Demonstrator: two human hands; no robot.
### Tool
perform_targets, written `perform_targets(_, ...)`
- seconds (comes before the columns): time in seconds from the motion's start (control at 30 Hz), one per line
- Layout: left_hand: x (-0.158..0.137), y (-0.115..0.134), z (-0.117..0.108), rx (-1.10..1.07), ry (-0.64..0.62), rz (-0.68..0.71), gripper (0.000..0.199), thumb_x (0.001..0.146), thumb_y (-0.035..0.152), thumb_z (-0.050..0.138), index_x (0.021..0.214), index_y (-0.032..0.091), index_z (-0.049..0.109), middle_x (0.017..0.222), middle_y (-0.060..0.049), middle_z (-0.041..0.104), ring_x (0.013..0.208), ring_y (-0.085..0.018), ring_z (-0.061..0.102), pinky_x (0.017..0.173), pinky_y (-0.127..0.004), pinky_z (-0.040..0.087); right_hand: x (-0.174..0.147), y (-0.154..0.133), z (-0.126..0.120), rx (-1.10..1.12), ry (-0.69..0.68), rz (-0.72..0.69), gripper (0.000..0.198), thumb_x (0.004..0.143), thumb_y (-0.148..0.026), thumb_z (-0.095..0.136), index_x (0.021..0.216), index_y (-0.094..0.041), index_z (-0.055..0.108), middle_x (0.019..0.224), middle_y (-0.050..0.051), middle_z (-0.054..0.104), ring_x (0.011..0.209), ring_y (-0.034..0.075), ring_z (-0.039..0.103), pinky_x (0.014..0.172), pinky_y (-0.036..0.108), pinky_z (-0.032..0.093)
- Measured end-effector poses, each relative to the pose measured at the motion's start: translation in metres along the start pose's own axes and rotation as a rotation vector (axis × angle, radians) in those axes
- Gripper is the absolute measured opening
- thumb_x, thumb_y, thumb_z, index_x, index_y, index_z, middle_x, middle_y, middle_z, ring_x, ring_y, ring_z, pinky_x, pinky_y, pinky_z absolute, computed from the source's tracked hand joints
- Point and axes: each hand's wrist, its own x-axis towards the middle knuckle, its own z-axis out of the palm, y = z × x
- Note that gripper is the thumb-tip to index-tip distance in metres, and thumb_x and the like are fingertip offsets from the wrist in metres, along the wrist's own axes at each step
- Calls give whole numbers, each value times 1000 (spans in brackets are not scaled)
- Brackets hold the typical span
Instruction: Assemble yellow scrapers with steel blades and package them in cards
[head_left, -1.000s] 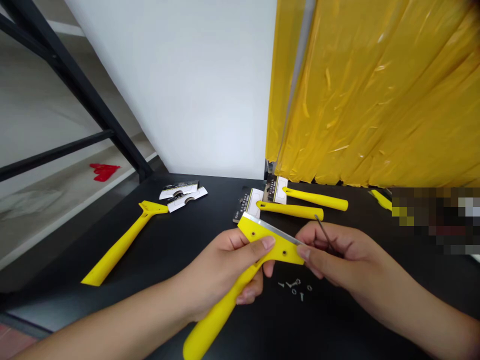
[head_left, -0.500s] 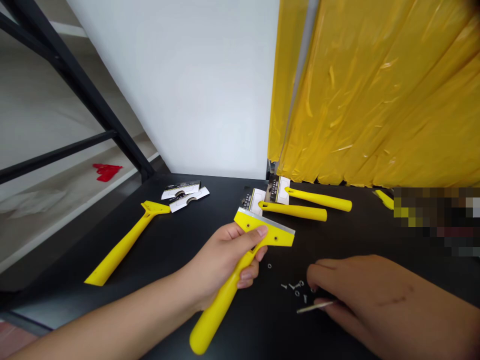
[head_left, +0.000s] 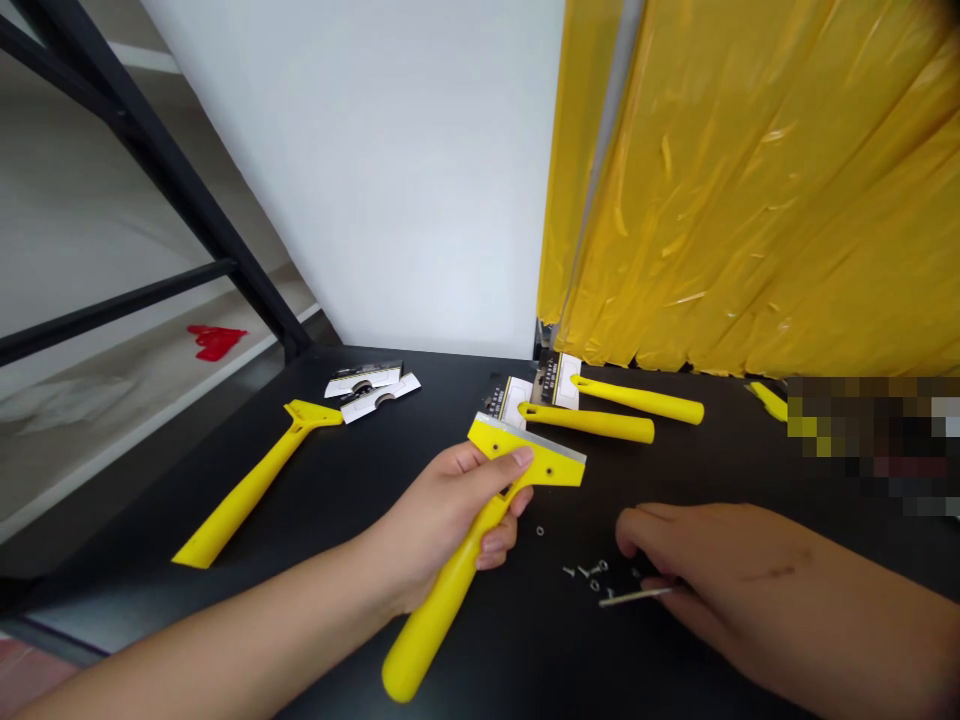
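My left hand (head_left: 457, 510) is closed round a yellow scraper (head_left: 435, 615), thumb pressed on its head just below the metal blade (head_left: 529, 437). Two small holes show in the scraper head. My right hand (head_left: 735, 580) is curled low over the black table and holds a thin metal rod (head_left: 634, 597) whose tip points left. Its fingertips are partly hidden under the hand. Beside them lie several tiny screws (head_left: 583, 572) and nuts (head_left: 603, 565). One more nut (head_left: 540, 531) sits apart, nearer the left hand.
Another yellow scraper (head_left: 251, 490) lies on the left of the table (head_left: 300, 640), near two white-and-black cards (head_left: 381, 397). Behind my left hand lie two yellow handles (head_left: 592, 422) with packaging cards. A white panel (head_left: 420, 180) and yellow sheeting (head_left: 750, 200) stand at the back; a black frame (head_left: 172, 185) rises left.
My right hand has shifted slightly, and the metal rod in it lies flatter over the loose screws. The left hand holds the scraper almost still.
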Motion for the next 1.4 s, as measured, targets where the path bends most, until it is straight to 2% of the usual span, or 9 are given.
perform_targets(0.27, 1, 0, 0, -2, 3, 0, 46, 102, 50, 78, 74, 17, 63, 52, 6, 48, 42, -5, 38, 42, -17, 33, 7, -3, 0, 25, -81, 68, 21, 89, -5, 60, 83, -26, 61, 75, -1, 74, 59, 20, 72, 53, 29, 47)
perform_targets(0.43, 3, 0, -1, -10, 3, -6, 46, 103, 49, 76, 74, 17, 63, 53, 6, 48, 42, -5, 37, 42, -17, 33, 7, -6, -1, 152, -176, 175, 20, 86, -5, 65, 82, -24, 61, 79, -1, 73, 66, 19, 67, 61, 28, 41)
perform_targets(0.5, 3, 0, -2, -21, 2, -7, 46, 103, 49, 76, 74, 17, 63, 54, 6, 48, 43, -5, 37, 42, -16, 32, 11, -2, -3, 361, -192, 260, 19, 86, -5, 68, 85, -24, 65, 82, -2, 71, 71, 16, 62, 66, 27, 38)
perform_targets(0.63, 1, 0, -1, -58, -14, -2, 45, 102, 48, 77, 74, 17, 63, 56, 5, 50, 43, -5, 38, 42, -17, 33, 26, 13, 0, 1098, -183, 447, 9, 92, -24, 83, 88, -22, 75, 77, -3, 64, 68, 12, 47, 60, 25, 29)
perform_targets(0.73, -3, -1, 2, -81, -51, 5, 44, 104, 47, 74, 75, 17, 65, 54, 4, 50, 42, -6, 38, 42, -17, 34, 38, 17, 5, 1379, -104, 515, 32, 90, -46, 89, 88, -20, 71, 76, -3, 62, 59, 8, 34, 53, 24, 22)
perform_targets(0.83, -7, -3, 5, -95, -101, 7, 44, 106, 47, 71, 76, 17, 66, 51, 4, 50, 41, -6, 39, 43, -17, 34, 43, 12, 10, 1605, 10, 556, 39, 87, -52, 90, 92, -22, 66, 66, -8, 49, 56, 7, 25, 50, 23, 20)
perform_targets(0.9, -9, -6, 7, -106, -121, 5, 42, 106, 46, 71, 77, 17, 66, 52, 4, 51, 41, -7, 40, 43, -17, 34, 43, 6, 11, 1725, 47, 559, 38, 85, -49, 93, 93, -22, 67, 63, -9, 43, 56, 8, 26, 49, 22, 20)
perform_targets(1.07, -9, -9, 9, -126, -134, 1, 43, 106, 47, 71, 76, 17, 66, 56, 3, 54, 41, -6, 41, 42, -18, 33, 41, -2, 12, 1924, 59, 544, 35, 81, -41, 98, 91, -21, 71, 68, -7, 44, 59, 8, 29, 48, 19, 21)
perform_targets(1.4, -8, -7, 11, -87, -89, 45, 48, 107, 51, 68, 74, 17, 63, 51, 4, 48, 40, -5, 37, 42, -17, 32, 38, -6, 16, 2073, 38, 515, 18, 89, -29, 92, 102, -24, 80, 74, -4, 49, 66, 10, 34, 51, 18, 27)
